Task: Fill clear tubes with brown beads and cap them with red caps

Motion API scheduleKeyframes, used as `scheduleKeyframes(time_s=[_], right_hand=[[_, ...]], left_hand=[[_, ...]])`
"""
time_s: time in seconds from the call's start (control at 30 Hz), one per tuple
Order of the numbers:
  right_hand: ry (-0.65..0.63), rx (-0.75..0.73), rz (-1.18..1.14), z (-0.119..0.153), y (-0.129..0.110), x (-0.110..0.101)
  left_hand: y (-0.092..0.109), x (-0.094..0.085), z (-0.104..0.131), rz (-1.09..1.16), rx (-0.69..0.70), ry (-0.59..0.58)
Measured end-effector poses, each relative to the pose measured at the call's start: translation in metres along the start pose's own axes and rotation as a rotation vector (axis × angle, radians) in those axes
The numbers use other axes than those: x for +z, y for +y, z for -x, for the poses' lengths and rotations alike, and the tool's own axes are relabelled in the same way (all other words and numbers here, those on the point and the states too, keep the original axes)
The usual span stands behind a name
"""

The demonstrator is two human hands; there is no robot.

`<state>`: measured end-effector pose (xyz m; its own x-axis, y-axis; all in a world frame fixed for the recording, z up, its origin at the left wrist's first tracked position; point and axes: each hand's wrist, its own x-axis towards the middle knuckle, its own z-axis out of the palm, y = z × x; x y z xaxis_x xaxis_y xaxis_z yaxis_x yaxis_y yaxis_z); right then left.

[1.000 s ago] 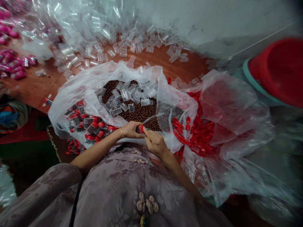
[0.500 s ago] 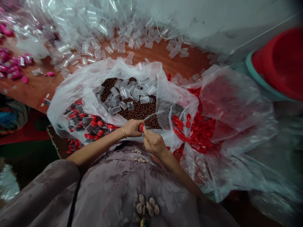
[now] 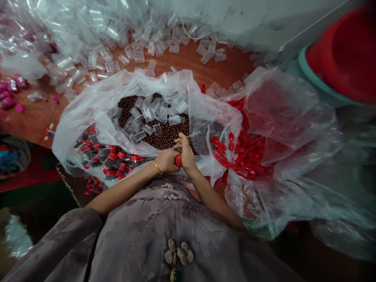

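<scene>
My left hand (image 3: 167, 161), with a gold bangle at the wrist, is closed around a small container whose red cap (image 3: 178, 160) sticks out toward the right. Against that cap rests the palm of my right hand (image 3: 187, 154), its fingers stretched out and pointing away from me. The container's body is hidden inside my left hand. Just beyond both hands lie brown beads (image 3: 160, 140) in a white plastic sheet (image 3: 73, 113), with clear plastic containers (image 3: 147, 113) scattered on top. Filled red-capped containers (image 3: 113, 158) are heaped left of my hands, and loose red caps (image 3: 249, 156) to the right.
More clear containers (image 3: 138, 55) cover the back of the orange-brown table (image 3: 232, 72). Pink-wrapped pieces (image 3: 8, 96) lie at far left. A red bucket (image 3: 331, 62) with a teal rim beneath it stands at right, behind a crumpled clear plastic bag (image 3: 296, 113).
My right hand has gone from curled fingers at the red cap to stretched fingers with its palm against it. The left hand keeps its hold. The view has shifted slightly.
</scene>
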<state>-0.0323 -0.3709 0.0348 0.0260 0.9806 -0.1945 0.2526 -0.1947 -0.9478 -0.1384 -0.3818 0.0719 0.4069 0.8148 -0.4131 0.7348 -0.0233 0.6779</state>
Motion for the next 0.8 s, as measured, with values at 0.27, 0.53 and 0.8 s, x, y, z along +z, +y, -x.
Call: scheduleKeyframes(time_s=[0.27, 0.53, 0.8], right_hand=[[-0.106, -0.239, 0.295, 0.017, -0.012, 0.005], [0.040, -0.325, 0.369, 0.008, -0.019, -0.001], [0.205, 0.111, 1.157, -0.041, 0.023, -0.150]], left_hand=[[-0.001, 0.002, 0.020, -0.205, -0.068, -0.088], [-0.039, -0.012, 0.048, -0.386, -0.164, -0.008], [-0.144, -0.072, 0.142, -0.671, -0.642, 0.170]])
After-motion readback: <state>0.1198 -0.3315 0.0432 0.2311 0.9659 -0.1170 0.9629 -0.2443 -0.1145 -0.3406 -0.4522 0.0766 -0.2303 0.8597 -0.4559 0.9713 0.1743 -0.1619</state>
